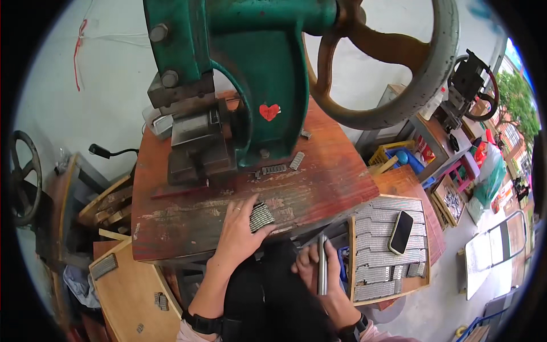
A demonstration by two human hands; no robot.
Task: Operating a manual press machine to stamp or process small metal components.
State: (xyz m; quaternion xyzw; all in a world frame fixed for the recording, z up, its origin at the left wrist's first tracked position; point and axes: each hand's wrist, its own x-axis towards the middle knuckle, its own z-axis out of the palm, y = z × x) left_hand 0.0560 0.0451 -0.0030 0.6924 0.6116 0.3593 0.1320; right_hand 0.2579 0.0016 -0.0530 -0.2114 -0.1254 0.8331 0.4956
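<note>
My left hand (236,233) rests at the front of the worn red-brown wooden bench (182,219). Its thumb and fingers close round a small block of ribbed metal pieces (262,217) set side by side. Lower and to the right, my right hand (336,273) grips a smooth grey metal bar (323,265), held upright in front of the bench edge. Behind my hands stands a green hand press (268,74) with a steel die block (196,134) under its ram. Small metal strips (274,169) lie near the press base.
A large handwheel (393,117) juts out at upper right. To the right, a wooden tray (424,282) holds rows of metal strips, with a phone (401,232) on top. Another wooden tray (128,296) at lower left holds a few metal pieces. A second press (470,88) stands far right.
</note>
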